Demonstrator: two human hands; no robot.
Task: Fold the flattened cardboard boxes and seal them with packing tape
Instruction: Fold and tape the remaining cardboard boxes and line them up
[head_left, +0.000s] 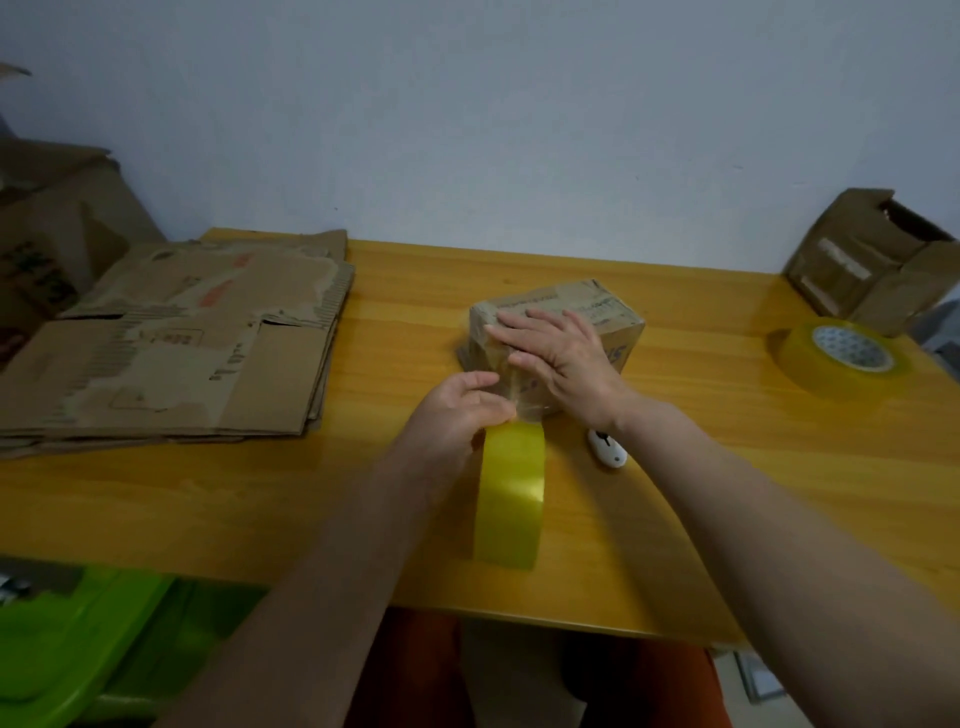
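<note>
- Small brown cardboard box (558, 332), folded up, sits mid-table on the yellow wooden tabletop (701, 467), right under your right fingers.
- Your right hand (563, 358) lies flat across the box top, fingers (511, 325) straight and spread, pressing down toward the box's left edge; nothing is gripped there.
- Your left hand (457, 415) is curled around the yellow roll of packing tape (511, 499), thumb and fingertips pinching at the roll's top, just below the near face of the box.
- A clear strip of tape (524, 395) runs from those left fingertips up the box's near side toward your right palm; it looks stuck to the cardboard, though the glare makes its edges hard to follow.
- The roll stands on edge, its lower rim close to the near edge of the table.
- Just right of your left fingers, beside your right wrist, lies a small white utility knife (607, 448); whether its blade is out, I cannot tell.
- Well left of both hands: a stack of flattened brown cardboard boxes (171, 348), printed and torn in places.
- Far right of your right fingers, a second yellow-tinted tape roll (841, 358) lies flat on the table.
- Beyond it, an open brown cardboard box (872, 260) sits at the table's far right corner.
- Below left, off the table, a bright green plastic thing (78, 644); blurred.
</note>
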